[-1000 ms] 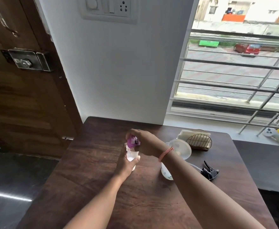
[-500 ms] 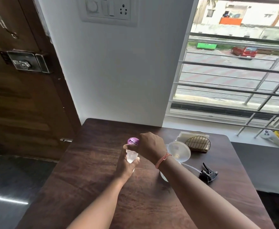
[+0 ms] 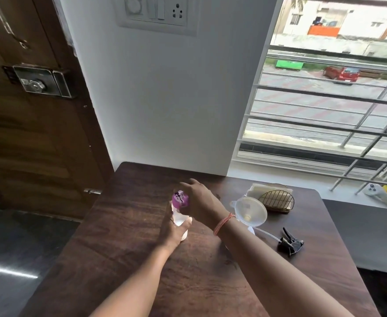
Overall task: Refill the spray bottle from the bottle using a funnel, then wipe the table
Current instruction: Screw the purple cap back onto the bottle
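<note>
A dark wooden surface [image 3: 124, 236] stands against a white wall, with a barred window to the right and a wooden door to the left. Near the middle of the surface stands an upright clear bottle [image 3: 180, 219] topped by a purple cap [image 3: 180, 199]. The left hand [image 3: 175, 232] is wrapped around the lower body of the bottle, fingers curled closed on it from the near side. The right hand [image 3: 200, 203] reaches over from the right and rests on the cap, thumb and fingers bent round its far and right sides; the index finger extends past the cap. Whether the cap is tight or loosened cannot be told. An orange thread band [image 3: 223, 223] circles the right wrist.

To the right of the hands, a translucent funnel [image 3: 251, 211] sits in the neck of the spray bottle [image 3: 251, 231], most of which is hidden behind the right forearm. The black trigger head [image 3: 290, 243], with its clear dip tube attached, lies on the surface just right of that bottle. Behind the funnel, a gold wire holder [image 3: 276, 200] carries pale folded cloths or napkins [image 3: 256, 189]; which of the two cannot be told.
</note>
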`<move>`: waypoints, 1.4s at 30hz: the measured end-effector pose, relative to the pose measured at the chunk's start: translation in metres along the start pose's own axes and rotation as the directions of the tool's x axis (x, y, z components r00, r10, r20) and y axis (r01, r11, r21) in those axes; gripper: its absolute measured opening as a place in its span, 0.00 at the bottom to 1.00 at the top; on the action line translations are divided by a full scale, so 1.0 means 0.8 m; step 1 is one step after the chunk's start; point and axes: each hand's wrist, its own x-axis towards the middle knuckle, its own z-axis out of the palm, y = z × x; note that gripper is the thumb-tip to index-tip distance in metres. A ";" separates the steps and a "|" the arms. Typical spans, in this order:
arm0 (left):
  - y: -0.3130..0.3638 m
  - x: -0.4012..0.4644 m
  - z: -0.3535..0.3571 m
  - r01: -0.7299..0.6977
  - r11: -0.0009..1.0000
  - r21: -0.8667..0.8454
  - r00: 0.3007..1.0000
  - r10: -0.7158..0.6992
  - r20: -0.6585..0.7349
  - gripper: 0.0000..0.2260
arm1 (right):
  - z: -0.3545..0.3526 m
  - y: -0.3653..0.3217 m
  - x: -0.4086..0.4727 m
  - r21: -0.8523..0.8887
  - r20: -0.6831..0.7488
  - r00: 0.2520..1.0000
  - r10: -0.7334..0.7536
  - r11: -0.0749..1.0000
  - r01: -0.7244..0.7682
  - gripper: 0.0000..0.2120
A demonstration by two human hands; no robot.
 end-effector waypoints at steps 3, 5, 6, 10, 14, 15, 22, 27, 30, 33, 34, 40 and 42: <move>-0.004 0.002 -0.001 -0.018 1.000 0.012 0.999 0.017 0.030 0.28 | 0.003 -0.002 -0.002 -0.023 0.009 1.000 -0.014 1.000 0.014 0.19; -0.011 0.004 -0.003 0.009 1.000 0.021 0.999 -0.010 0.035 0.28 | -0.001 0.003 -0.001 -0.036 0.041 0.997 -0.065 0.997 0.066 0.20; -0.016 0.007 -0.003 0.022 1.000 0.021 0.999 -0.023 0.037 0.29 | -0.004 0.007 -0.001 -0.038 0.055 0.995 -0.083 0.996 0.085 0.21; -0.026 0.013 -0.001 0.024 1.000 -0.003 0.997 -0.024 0.068 0.32 | -0.012 0.013 -0.001 -0.048 0.086 0.990 -0.109 0.992 0.114 0.22; -0.023 0.015 -0.001 0.001 1.000 -0.004 0.993 0.000 0.117 0.32 | -0.018 0.016 0.000 -0.061 0.094 0.987 -0.134 0.988 0.140 0.23; -0.023 0.015 -0.001 -0.006 1.000 0.001 0.992 0.006 0.125 0.32 | -0.018 0.017 0.000 -0.061 0.095 0.986 -0.138 0.988 0.145 0.24; -0.023 0.018 -0.005 -0.029 1.000 0.009 0.987 0.027 0.160 0.33 | -0.016 0.018 -0.001 -0.051 0.090 0.983 -0.160 0.985 0.165 0.26; -0.030 0.023 -0.006 -0.028 1.000 -0.009 0.984 0.029 0.174 0.35 | -0.010 0.021 -0.001 0.009 0.083 0.983 -0.161 0.987 0.161 0.27; -0.022 0.019 -0.007 -0.012 1.000 -0.012 0.987 0.014 0.162 0.31 | -0.008 0.028 -0.001 0.117 0.091 0.980 -0.175 0.980 0.164 0.25; -0.015 0.020 -0.010 0.003 0.999 -0.037 0.987 0.003 0.163 0.32 | -0.004 0.022 0.000 0.113 0.091 0.977 -0.194 0.977 0.183 0.25; -0.015 0.021 -0.009 -0.003 0.999 -0.045 0.986 0.011 0.166 0.34 | -0.001 0.019 -0.001 0.077 0.078 0.983 -0.166 0.984 0.160 0.25; -0.012 0.018 -0.012 -0.017 1.000 -0.022 0.987 0.020 0.159 0.35 | 0.022 0.020 -0.002 0.116 -0.102 0.987 -0.127 0.984 0.138 0.24; -0.009 0.016 -0.012 0.004 0.999 -0.044 0.988 0.003 0.156 0.34 | 0.019 0.022 -0.003 0.205 -0.091 0.989 -0.115 0.970 0.131 0.25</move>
